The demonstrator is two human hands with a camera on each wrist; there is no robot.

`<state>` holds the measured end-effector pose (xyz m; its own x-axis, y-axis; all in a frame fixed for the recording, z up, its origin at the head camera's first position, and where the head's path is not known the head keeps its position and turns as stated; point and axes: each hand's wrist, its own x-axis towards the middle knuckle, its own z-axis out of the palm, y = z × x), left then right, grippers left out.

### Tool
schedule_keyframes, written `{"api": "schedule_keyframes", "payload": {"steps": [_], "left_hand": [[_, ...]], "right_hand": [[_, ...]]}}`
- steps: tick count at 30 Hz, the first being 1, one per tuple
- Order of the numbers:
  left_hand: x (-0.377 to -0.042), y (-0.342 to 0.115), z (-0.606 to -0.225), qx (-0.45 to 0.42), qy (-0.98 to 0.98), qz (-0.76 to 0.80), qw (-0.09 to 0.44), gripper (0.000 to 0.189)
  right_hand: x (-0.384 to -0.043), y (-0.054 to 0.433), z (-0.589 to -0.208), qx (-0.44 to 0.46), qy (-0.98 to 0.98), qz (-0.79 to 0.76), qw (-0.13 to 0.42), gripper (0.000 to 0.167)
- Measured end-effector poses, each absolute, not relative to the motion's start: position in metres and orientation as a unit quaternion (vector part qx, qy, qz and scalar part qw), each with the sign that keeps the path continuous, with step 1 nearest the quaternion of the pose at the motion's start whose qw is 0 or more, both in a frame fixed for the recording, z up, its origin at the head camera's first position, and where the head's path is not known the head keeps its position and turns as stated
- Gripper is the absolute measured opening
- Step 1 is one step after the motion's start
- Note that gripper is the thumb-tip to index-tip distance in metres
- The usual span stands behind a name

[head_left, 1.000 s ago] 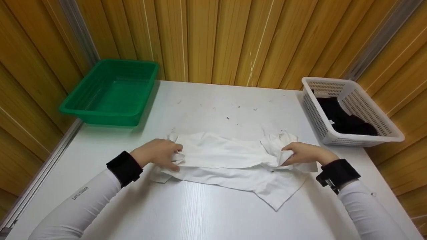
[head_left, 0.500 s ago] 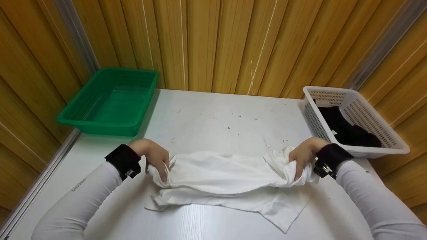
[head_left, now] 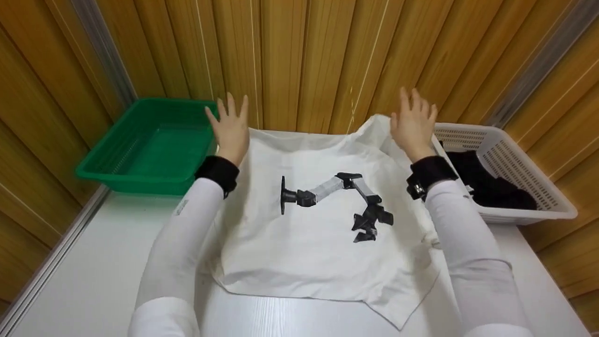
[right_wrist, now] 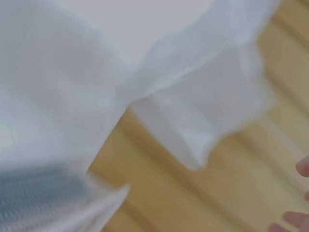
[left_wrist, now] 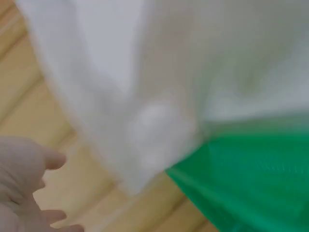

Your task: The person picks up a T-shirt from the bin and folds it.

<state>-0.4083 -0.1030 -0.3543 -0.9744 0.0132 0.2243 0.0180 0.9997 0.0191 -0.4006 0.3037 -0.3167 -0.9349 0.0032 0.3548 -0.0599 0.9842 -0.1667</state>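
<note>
A white T-shirt [head_left: 299, 257] printed with a black and grey robot arm [head_left: 327, 189] is spread between my forearms. Its far right corner rises in a raised fold, and its near right corner hangs out to a point. Fingers spread, my left hand [head_left: 232, 135] is held up at the shirt's far left edge, in front of the green basket. My right hand [head_left: 414, 126] is raised with its fingers apart beside the far right corner. Neither hand holds anything. In the right wrist view, a blurred sleeve-like flap [right_wrist: 198, 111] hangs in the air, clear of the fingers.
A green basket [head_left: 140, 180] stands at the back left, with nothing seen inside. At the back right is a white basket [head_left: 529, 214] holding black cloth [head_left: 491, 182]. A wooden plank wall [head_left: 299, 61] closes off the far side of the white table [head_left: 262, 320].
Both hands gripped the gathered shirt, then drew it nearer. Now they have swung up and away and let go, and the shirt has spread out, baring its print.
</note>
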Motion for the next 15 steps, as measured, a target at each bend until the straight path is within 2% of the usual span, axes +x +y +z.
{"api": "schedule_keyframes", "payload": {"steps": [2,6,8,11,15], "left_hand": [[-0.391,-0.093,-0.374,-0.039,-0.995,-0.019,0.085,0.069],[-0.338,-0.082,-0.405,-0.11,-0.988,-0.066,-0.085,0.074],[-0.317,-0.081,-0.416,-0.125,-0.975,-0.094,-0.156,0.08],[-0.299,-0.086,-0.428,-0.131,-0.962,-0.109,-0.212,0.088],[-0.292,-0.094,-0.436,-0.126,-0.955,-0.117,-0.24,0.095]], "right_hand": [[-0.387,0.289,-0.333,0.046,-0.988,0.09,0.113,0.065],[-0.349,0.276,-0.373,0.107,-0.986,0.076,-0.103,0.069],[-0.332,0.277,-0.393,0.115,-0.974,0.073,-0.183,0.075],[-0.315,0.282,-0.419,0.105,-0.961,0.077,-0.243,0.086],[-0.305,0.29,-0.438,0.099,-0.958,0.09,-0.256,0.094]]}}
